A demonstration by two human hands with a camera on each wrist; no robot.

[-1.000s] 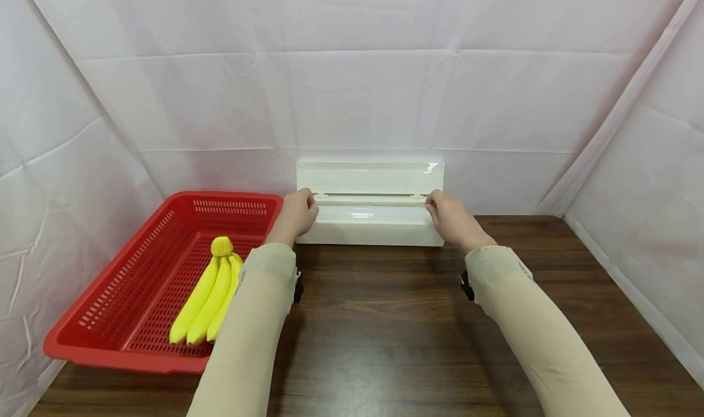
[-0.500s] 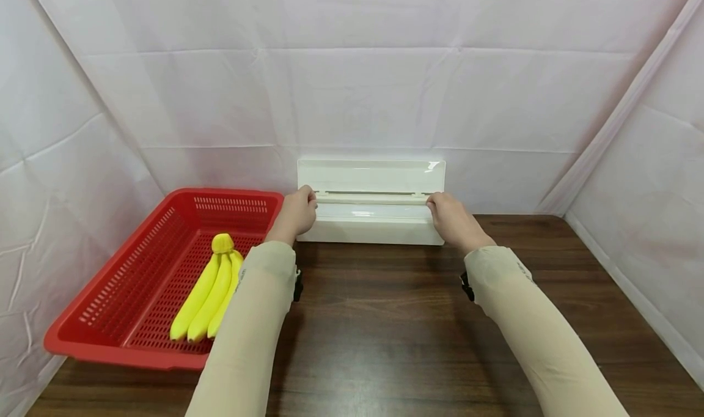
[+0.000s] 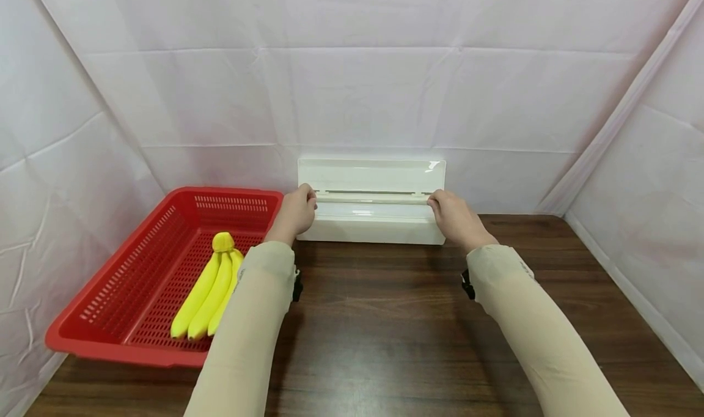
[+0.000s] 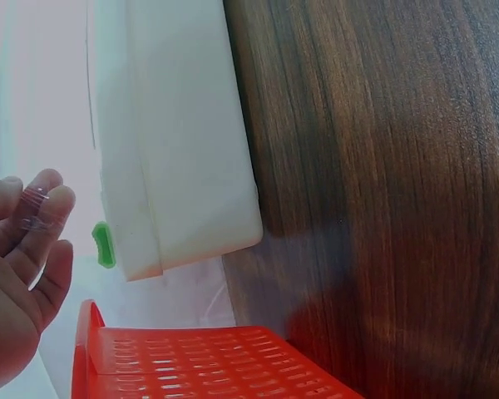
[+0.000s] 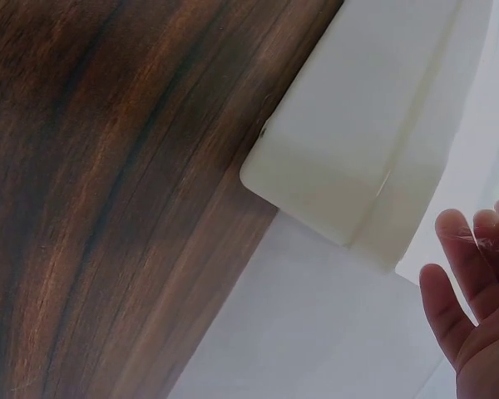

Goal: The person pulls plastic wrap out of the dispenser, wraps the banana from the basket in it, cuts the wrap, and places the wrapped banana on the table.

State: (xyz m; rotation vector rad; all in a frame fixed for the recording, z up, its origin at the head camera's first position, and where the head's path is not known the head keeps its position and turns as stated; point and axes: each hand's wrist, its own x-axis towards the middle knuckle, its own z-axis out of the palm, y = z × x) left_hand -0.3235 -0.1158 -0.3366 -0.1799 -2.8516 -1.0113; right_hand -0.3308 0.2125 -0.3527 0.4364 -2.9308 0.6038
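Note:
A long white cling film dispenser [image 3: 379,232] stands against the back curtain, its lid [image 3: 374,175] raised. At its left end my left hand [image 3: 297,212] pinches an edge of clear cling film [image 4: 35,208] between thumb and fingers. My right hand [image 3: 455,218] does likewise at the right end, where a bit of the film shows across the fingertips in the right wrist view. The film between the hands is nearly invisible in the head view. A green tab [image 4: 104,245] sticks out at the dispenser's left end in the left wrist view.
On the left stands a red plastic basket [image 3: 118,270], its far right corner close to my left hand. A bunch of yellow bananas [image 3: 211,291] lies in it, partly hidden by my left sleeve. Dark wooden tabletop [image 3: 379,331] lies between my arms. White curtains [image 3: 363,99] enclose the table.
The head view has tilted very slightly. Both hands keep their pinch at the dispenser's ends, with hardly any movement.

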